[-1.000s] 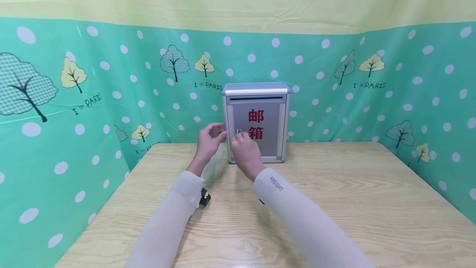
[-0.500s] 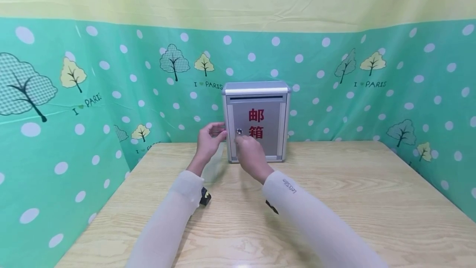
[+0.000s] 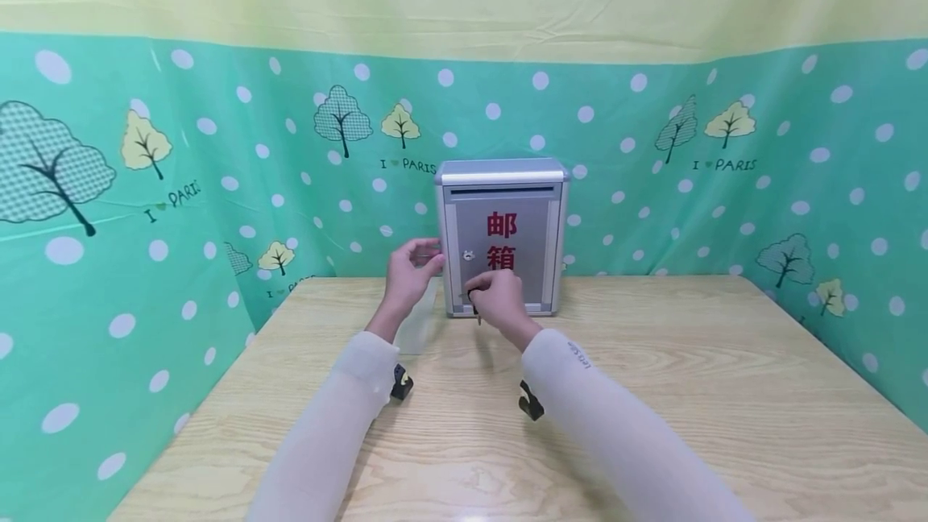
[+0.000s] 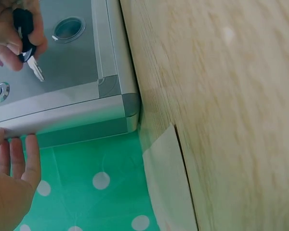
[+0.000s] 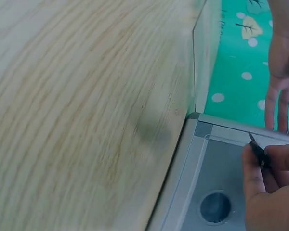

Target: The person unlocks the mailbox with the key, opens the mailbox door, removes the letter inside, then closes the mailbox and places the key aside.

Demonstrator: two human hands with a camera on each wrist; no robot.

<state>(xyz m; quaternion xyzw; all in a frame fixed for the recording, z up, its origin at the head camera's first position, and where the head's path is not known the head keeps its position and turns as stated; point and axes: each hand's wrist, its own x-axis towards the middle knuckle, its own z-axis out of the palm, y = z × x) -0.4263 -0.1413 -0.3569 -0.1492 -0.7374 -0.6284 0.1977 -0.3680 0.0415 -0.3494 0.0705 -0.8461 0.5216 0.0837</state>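
Note:
A silver-grey mailbox (image 3: 538, 264) with red characters stands upright on the wooden table. My left hand (image 3: 408, 284) is at its left side, the extended fingertips (image 4: 32, 144) touching the metal frame in the left wrist view. In front of the lower door, my right hand (image 3: 500, 300) pinches a black-headed key (image 4: 36, 70) between thumb and fingers. Its metal blade points away from the grip, apart from the round lock (image 4: 2, 91). The lock (image 3: 468, 255) shows uncovered above the right hand, and the door is closed. A round window (image 5: 216, 208) sits low in the door.
A pale flat sheet (image 4: 171, 183) lies on the table (image 3: 652, 393) left of the mailbox, partly behind the left forearm in the head view. A green dotted curtain (image 3: 616, 143) hangs close behind. Black straps (image 3: 531, 401) show at both wrists.
My right hand has come away from the lock, moving down and slightly right with the key, which now shows in its fingers. The left hand stays at the mailbox's side.

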